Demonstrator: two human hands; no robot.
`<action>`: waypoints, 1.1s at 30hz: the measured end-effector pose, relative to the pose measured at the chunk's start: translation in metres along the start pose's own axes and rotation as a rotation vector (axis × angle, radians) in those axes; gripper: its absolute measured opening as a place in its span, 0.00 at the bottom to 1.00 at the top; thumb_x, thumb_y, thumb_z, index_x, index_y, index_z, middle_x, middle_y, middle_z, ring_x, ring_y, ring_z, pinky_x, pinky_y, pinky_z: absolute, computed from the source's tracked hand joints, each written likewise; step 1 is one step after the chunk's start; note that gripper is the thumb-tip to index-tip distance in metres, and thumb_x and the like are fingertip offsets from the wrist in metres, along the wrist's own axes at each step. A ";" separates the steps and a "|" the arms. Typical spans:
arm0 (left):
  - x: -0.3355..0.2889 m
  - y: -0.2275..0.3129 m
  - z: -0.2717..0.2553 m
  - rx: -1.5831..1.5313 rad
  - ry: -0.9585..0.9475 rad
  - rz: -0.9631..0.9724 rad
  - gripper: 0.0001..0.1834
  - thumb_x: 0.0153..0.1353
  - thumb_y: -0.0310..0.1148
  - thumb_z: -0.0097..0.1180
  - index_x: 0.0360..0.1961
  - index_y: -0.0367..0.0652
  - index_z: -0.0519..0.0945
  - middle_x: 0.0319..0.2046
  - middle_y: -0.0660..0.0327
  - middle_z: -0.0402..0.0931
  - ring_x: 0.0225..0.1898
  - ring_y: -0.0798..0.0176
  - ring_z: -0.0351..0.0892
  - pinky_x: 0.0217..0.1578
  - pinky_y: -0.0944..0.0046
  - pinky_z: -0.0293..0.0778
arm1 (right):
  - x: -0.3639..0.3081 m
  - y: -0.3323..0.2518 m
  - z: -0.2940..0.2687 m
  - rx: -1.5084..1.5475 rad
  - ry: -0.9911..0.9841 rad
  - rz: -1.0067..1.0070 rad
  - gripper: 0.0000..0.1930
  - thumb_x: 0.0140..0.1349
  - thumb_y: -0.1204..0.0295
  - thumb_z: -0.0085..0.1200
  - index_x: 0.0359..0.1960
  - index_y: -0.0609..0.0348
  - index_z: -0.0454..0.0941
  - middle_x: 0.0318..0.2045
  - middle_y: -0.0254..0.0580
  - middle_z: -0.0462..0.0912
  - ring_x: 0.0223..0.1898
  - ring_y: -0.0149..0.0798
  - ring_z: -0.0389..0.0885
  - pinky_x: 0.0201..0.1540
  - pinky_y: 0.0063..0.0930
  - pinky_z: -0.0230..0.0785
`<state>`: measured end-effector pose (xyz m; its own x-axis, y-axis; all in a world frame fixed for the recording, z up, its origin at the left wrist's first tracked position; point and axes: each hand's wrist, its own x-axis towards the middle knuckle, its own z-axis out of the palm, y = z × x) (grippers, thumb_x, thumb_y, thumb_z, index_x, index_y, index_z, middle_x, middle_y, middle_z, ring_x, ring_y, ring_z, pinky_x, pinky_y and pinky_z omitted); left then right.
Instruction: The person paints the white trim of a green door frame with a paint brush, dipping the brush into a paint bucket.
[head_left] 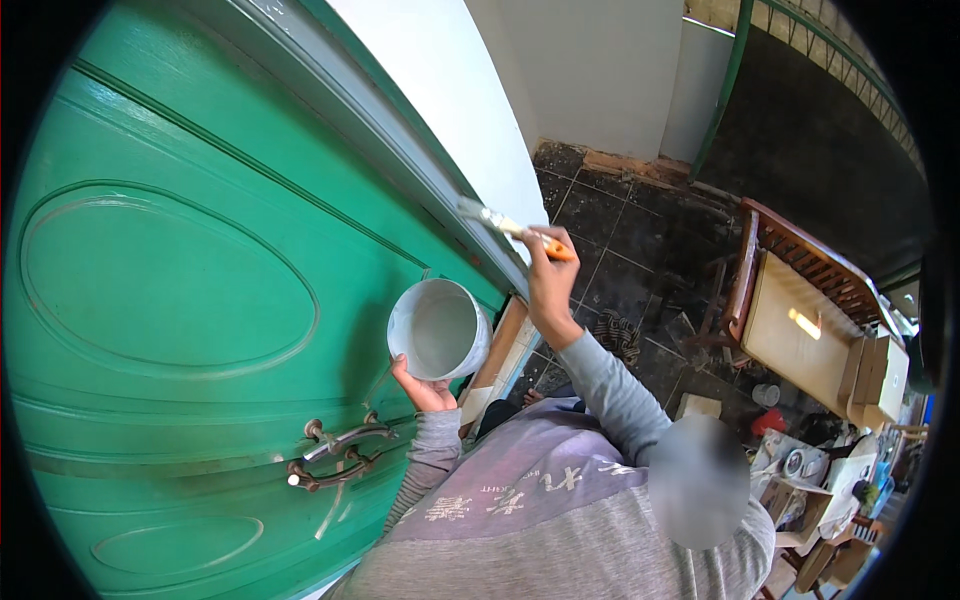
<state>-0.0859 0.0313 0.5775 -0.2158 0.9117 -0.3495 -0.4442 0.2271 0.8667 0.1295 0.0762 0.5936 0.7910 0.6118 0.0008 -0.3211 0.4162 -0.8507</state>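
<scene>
Brown slatted wooden bench [808,275] noted on dark square floor tiles [622,240], tan cardboard box [872,378] at one end.

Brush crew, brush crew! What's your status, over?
Left hand: holding white bucket. Right hand: gripping orange-handled brush, bristles by grey door frame, contact unclear. Possible snag: metal door handles near left sleeve.

A wooden bench [818,268] stands on dark tiles [625,232].
</scene>
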 end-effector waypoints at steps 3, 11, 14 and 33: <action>0.002 0.007 -0.016 0.003 0.001 0.011 0.35 0.55 0.60 0.48 0.59 0.52 0.69 0.56 0.63 0.72 0.56 0.58 0.72 0.45 0.53 0.73 | 0.003 -0.011 0.042 0.039 0.020 -0.009 0.08 0.60 0.71 0.60 0.33 0.65 0.78 0.31 0.32 0.78 0.33 0.24 0.71 0.38 0.18 0.63; 0.004 0.018 -0.038 0.024 -0.039 -0.029 0.35 0.55 0.60 0.48 0.60 0.52 0.69 0.57 0.63 0.70 0.57 0.56 0.72 0.46 0.47 0.72 | -0.002 0.086 0.022 -0.222 0.281 -0.023 0.07 0.56 0.74 0.61 0.30 0.63 0.77 0.26 0.33 0.79 0.30 0.25 0.74 0.35 0.22 0.69; 0.006 0.020 -0.042 0.034 -0.057 -0.049 0.36 0.54 0.60 0.48 0.60 0.53 0.69 0.58 0.63 0.70 0.57 0.55 0.71 0.46 0.47 0.72 | 0.000 0.034 0.052 -0.154 0.186 -0.033 0.06 0.55 0.75 0.61 0.29 0.63 0.77 0.25 0.34 0.79 0.29 0.26 0.75 0.34 0.22 0.69; 0.021 0.025 -0.053 0.030 -0.083 -0.050 0.37 0.55 0.60 0.47 0.63 0.52 0.67 0.59 0.62 0.69 0.59 0.54 0.70 0.47 0.46 0.73 | 0.020 -0.054 0.121 -0.236 0.072 -0.395 0.08 0.52 0.73 0.61 0.27 0.65 0.76 0.21 0.37 0.79 0.24 0.23 0.72 0.27 0.21 0.65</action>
<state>-0.1480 0.0380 0.5725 -0.1206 0.9239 -0.3631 -0.4265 0.2821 0.8594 0.0992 0.1476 0.7032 0.8656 0.3857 0.3193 0.1326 0.4383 -0.8890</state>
